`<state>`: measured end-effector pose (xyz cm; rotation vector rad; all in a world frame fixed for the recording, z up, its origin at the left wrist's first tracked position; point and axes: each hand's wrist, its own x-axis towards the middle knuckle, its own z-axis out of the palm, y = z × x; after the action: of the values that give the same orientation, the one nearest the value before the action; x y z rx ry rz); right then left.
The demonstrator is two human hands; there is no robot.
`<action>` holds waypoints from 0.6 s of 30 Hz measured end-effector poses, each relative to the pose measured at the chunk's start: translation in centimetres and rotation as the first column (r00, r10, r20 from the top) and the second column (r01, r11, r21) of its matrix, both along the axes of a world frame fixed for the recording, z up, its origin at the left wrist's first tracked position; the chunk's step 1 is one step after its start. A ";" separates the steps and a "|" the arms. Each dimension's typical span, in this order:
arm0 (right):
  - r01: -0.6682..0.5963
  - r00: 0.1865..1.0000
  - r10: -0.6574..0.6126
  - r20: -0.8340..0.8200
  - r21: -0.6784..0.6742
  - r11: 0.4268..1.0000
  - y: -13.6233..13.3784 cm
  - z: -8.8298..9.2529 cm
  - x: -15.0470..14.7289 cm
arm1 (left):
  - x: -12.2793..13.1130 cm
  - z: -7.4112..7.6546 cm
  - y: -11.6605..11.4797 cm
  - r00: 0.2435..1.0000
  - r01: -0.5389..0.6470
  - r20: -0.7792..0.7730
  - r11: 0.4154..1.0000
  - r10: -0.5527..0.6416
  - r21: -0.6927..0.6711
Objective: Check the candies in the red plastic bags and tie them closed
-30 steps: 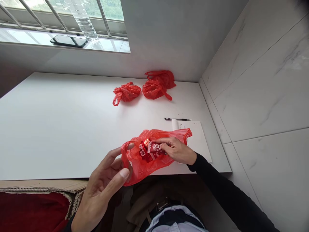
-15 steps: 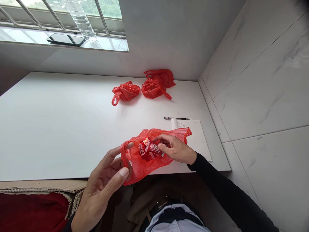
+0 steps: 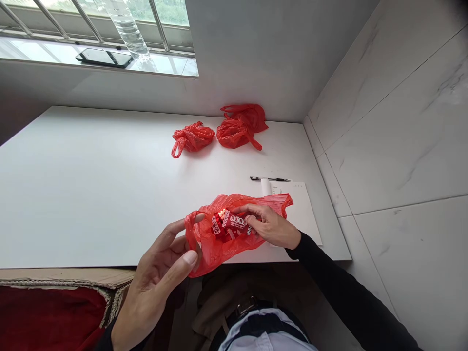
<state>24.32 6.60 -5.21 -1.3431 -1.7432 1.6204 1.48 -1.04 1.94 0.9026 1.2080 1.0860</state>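
Note:
At the near edge of the white table [image 3: 109, 195], a thin red plastic bag [image 3: 215, 253] lies spread open. My left hand [image 3: 164, 273] has the bag's handle looped over its fingers, with the thumb near the bag's edge. Inside the bag are several small red packets; one red printed packet [image 3: 236, 223] with white lettering and dotted ends faces up. My right hand [image 3: 272, 225] reaches into the bag from the right, its thumb and fingers on that packet's right side. Some of its fingers are hidden.
Farther back are two bundled red plastic bags [image 3: 193, 136] [image 3: 234, 132]. A pen [image 3: 269, 179] and a notepad [image 3: 302, 214] lie right of the bag. A phone [image 3: 104, 57] and a water bottle [image 3: 131, 36] are on the windowsill. A cardboard box [image 3: 66, 278] stands lower left.
The view has shifted slightly. My right thumb has moved a little right on the printed packet, baring more of its lettering. My left hand keeps its hold on the bag handle.

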 end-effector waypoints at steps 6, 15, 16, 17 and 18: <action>0.006 1.000 -0.006 -0.007 0.004 1.000 0.0 -0.1 0.1 | -0.1 -0.1 0.0 1.000 0.008 -0.004 1.000 -0.008 -0.001; 0.037 0.969 -0.073 0.237 0.150 0.988 -0.8 1.6 0.4 | -1.0 -0.8 0.3 0.996 0.093 -0.015 0.994 -0.092 0.057; 0.048 0.950 -0.103 0.294 0.186 0.981 -1.0 1.9 0.3 | -1.1 -0.9 0.4 0.993 0.114 -0.009 0.991 -0.114 0.065; 0.044 0.937 -0.114 0.331 0.212 0.976 -1.2 2.2 0.3 | -1.1 -0.9 0.4 0.993 0.120 -0.003 0.991 -0.120 0.064; 0.023 0.936 -0.100 0.336 0.225 0.974 -1.3 2.5 0.2 | -1.0 -0.8 0.4 0.994 0.111 0.001 0.992 -0.111 0.055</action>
<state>24.56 5.30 -2.69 -1.6282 -1.9859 1.1671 0.45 -0.68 1.12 0.9977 1.1154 1.0351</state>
